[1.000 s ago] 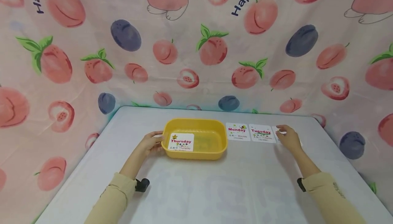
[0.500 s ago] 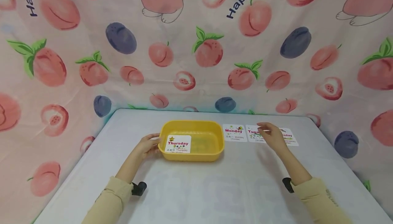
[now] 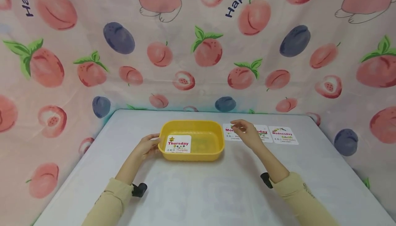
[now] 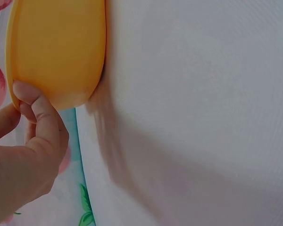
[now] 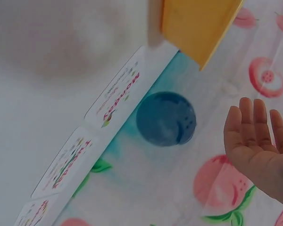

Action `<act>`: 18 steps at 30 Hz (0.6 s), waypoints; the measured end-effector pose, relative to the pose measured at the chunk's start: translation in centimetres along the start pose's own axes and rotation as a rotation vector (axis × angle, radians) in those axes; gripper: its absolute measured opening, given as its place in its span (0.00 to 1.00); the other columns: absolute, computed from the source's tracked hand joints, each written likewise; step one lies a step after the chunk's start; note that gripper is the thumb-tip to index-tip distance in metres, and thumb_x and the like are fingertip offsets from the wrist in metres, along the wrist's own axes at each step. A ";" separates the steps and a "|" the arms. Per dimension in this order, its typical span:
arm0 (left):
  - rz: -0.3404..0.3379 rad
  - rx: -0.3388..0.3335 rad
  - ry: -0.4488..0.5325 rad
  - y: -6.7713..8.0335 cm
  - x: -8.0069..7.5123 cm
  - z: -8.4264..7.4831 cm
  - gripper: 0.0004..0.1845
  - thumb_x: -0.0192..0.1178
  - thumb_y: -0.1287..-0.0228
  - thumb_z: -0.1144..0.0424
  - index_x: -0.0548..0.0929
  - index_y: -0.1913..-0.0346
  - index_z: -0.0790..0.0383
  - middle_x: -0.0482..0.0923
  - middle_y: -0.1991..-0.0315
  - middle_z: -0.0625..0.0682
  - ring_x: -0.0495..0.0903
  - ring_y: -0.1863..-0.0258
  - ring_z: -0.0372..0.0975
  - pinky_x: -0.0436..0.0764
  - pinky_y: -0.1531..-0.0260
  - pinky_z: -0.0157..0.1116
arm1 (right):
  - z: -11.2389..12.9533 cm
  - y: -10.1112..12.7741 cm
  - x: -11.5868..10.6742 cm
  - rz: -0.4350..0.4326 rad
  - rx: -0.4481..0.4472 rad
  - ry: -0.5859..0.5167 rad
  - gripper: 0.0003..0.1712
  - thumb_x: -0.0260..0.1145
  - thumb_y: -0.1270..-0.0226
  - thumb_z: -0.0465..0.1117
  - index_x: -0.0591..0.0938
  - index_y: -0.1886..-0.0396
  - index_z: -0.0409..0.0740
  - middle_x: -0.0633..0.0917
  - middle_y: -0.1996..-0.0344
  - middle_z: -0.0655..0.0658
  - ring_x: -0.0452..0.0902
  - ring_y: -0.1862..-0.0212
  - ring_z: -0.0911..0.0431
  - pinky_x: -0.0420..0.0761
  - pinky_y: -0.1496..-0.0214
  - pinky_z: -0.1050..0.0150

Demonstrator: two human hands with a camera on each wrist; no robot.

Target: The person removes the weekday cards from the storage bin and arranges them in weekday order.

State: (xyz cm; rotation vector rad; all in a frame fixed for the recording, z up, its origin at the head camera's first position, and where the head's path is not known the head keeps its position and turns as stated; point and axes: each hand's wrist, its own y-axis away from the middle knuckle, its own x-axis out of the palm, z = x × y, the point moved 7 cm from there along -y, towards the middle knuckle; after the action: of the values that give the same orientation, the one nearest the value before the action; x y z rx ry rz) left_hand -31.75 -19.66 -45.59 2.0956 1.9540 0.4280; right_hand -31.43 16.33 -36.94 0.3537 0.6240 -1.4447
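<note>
A yellow plastic basin (image 3: pixel 191 157) stands on the white table, with a Thursday card (image 3: pixel 178 144) lying at its left inside. My left hand (image 3: pixel 148 146) pinches the basin's left rim; the left wrist view shows the thumb and fingers (image 4: pixel 32 92) on either side of it. My right hand (image 3: pixel 250 136) is in the air over the Monday card (image 3: pixel 229 137) and the Tuesday card (image 3: pixel 265 137), partly covering both. In the right wrist view its fingers (image 5: pixel 246 120) are spread loosely, holding nothing. The Wednesday card (image 3: pixel 283 140) lies at the row's right end.
The three cards form a row along the table (image 3: pixel 198 191), right of the basin. A fruit-print cloth (image 3: pixel 204 92) hangs behind the table's back edge. Dark wrist cameras (image 3: pixel 139 190) sit by both sleeves.
My right hand has moved left from the Wednesday card, past Tuesday, to above Monday, uncovering Wednesday. My left hand has stayed on the basin's rim. The head view has shifted slightly.
</note>
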 end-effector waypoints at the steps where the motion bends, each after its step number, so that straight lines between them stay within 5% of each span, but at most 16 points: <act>1: -0.002 -0.002 0.006 0.0 0.0 0.1 0.26 0.48 0.29 0.69 0.58 0.32 0.72 0.75 0.62 0.52 0.75 0.73 0.33 0.78 0.73 0.26 | 0.3 -0.1 0.4 0.007 0.005 -0.007 0.17 0.57 0.29 0.39 0.76 0.44 0.38 0.80 0.51 0.35 0.75 0.52 0.44 0.80 0.47 0.55; 18: -0.010 -0.027 0.069 0.1 0.0 0.0 0.26 0.48 0.30 0.70 0.58 0.32 0.72 0.75 0.57 0.53 0.76 0.69 0.34 0.79 0.72 0.26 | 3.3 -1.4 6.9 0.149 0.011 -0.113 0.14 0.58 0.32 0.34 0.78 0.48 0.35 0.80 0.55 0.34 0.77 0.57 0.44 0.80 0.55 0.63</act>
State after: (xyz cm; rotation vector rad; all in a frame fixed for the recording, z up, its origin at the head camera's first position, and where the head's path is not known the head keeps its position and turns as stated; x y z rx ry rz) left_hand -31.66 -19.67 -45.53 2.0801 1.9837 0.5291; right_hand -32.20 8.72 -38.17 0.3186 0.4879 -1.3160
